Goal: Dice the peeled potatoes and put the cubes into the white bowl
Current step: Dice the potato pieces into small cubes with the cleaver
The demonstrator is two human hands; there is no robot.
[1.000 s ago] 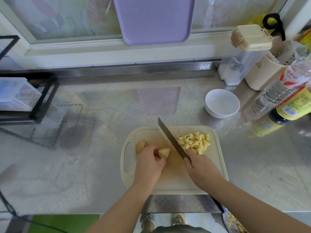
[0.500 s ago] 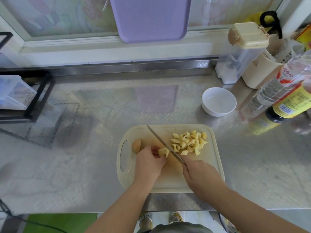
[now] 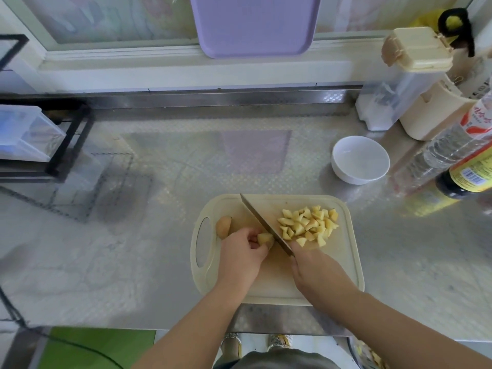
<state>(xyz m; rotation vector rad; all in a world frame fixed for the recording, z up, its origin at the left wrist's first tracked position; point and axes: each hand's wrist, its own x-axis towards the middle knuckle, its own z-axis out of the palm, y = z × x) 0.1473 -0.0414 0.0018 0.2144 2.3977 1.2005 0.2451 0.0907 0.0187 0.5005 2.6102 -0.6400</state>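
A cream cutting board [image 3: 343, 275] lies on the steel counter in front of me. My left hand [image 3: 241, 255] pinches a potato piece [image 3: 264, 238] on the board. My right hand [image 3: 315, 272] grips the handle of a knife [image 3: 262, 223], whose blade slants up-left right beside that piece. A pile of several potato cubes [image 3: 308, 225] lies on the board's right part. Another potato chunk [image 3: 223, 226] sits at the left, near the board's handle hole. The white bowl [image 3: 360, 159] stands empty beyond the board to the right.
Bottles [image 3: 452, 153] and a cream container [image 3: 428, 115] crowd the right back corner beside a lidded plastic box [image 3: 399, 83]. A black rack with clear drawers [image 3: 32, 137] stands at the left. A purple tray [image 3: 254, 25] leans against the window.
The knife has come down from a raised slant to lie against the potato piece my left hand holds. The cube pile and the bowl stay in place.
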